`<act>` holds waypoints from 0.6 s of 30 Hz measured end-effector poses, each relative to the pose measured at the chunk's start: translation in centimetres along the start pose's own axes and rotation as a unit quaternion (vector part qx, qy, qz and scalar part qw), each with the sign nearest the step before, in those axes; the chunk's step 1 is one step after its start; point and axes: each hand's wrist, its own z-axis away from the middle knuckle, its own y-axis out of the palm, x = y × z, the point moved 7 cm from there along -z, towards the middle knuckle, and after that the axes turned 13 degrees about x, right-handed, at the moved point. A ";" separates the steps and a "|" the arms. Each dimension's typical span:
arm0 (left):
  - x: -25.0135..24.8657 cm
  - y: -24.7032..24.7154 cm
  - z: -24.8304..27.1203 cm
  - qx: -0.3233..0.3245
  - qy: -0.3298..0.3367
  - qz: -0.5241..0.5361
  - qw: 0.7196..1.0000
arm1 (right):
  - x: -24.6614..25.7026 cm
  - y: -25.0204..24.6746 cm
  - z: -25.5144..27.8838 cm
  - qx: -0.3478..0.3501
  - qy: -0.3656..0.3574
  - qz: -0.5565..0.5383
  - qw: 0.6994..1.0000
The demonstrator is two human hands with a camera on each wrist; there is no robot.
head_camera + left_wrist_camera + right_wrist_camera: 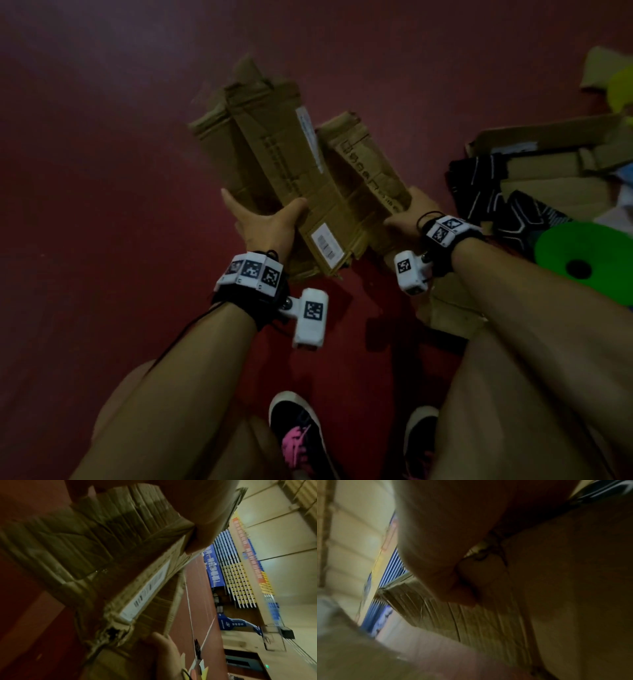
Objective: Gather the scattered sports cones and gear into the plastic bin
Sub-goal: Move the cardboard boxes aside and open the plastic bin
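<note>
Both hands hold flattened brown cardboard boxes above a dark red floor. My left hand grips the near end of one long folded box with a white barcode label, thumb on top and fingers underneath. My right hand grips a second folded box from the right side. In the left wrist view the corrugated edge of the left box fills the frame, with my thumb over it. The right wrist view is dark, with my thumb pressed on cardboard. A green disc cone lies at the right.
At the right sit an open cardboard box, black sports gear with white lines and a yellow-green item. More flat cardboard lies under my right forearm. My shoes stand on the red floor. No plastic bin is in sight.
</note>
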 end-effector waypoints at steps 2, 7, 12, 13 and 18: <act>-0.5 0.2 1.6 0.012 -0.019 -0.013 1.000 | 0.2 -2.0 3.2 -0.019 -0.001 -0.081 0.997; -8.6 -0.3 8.7 0.083 -0.018 -0.089 0.992 | 4.5 -7.8 16.3 -0.004 0.018 -0.190 0.982; -18.8 -2.4 17.0 0.147 -0.029 -0.069 0.986 | 10.3 -14.1 30.5 -0.010 0.020 -0.218 0.976; -21.3 -2.7 18.8 0.162 -0.030 -0.056 0.985 | 11.7 -15.8 33.4 -0.017 0.012 -0.221 0.975; -33.8 -2.1 29.4 0.236 -0.012 -0.071 0.969 | 18.0 -24.8 48.5 -0.056 0.018 -0.206 0.977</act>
